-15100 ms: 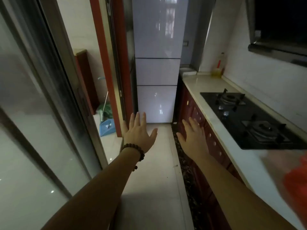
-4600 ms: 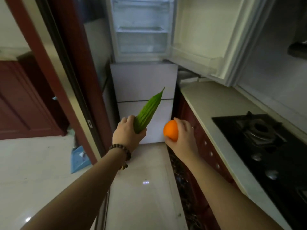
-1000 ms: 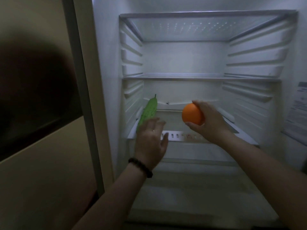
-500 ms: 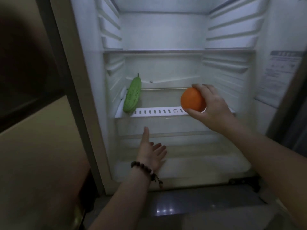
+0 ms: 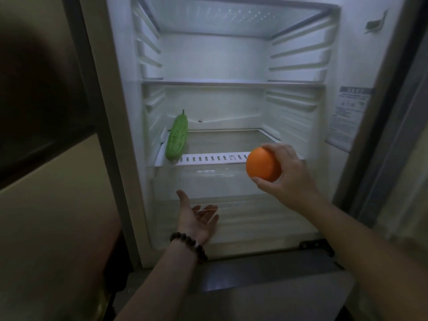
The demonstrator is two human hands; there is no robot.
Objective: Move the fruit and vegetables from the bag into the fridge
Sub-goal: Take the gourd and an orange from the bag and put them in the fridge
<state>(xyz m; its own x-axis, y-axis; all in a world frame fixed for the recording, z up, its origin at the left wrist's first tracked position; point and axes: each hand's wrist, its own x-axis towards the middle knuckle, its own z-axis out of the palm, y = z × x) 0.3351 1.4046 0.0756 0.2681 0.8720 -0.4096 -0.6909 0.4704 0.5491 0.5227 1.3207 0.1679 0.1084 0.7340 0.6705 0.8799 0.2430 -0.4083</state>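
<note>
Holding the orange [image 5: 262, 164] in front of the shelf's right end, our right hand [image 5: 286, 176] had fingers and thumb curled round its far side. We judged the sound course was to carry it past the slotted shelf lip [image 5: 209, 158] and set it well in, since a round fruit may roll off. The bumpy green gourd [image 5: 176, 137] lay on the shelf's left side, well apart from the orange. Our left hand [image 5: 196, 218] hung relaxed, palm up, holding nothing, low before the fridge [image 5: 120, 112].
</note>
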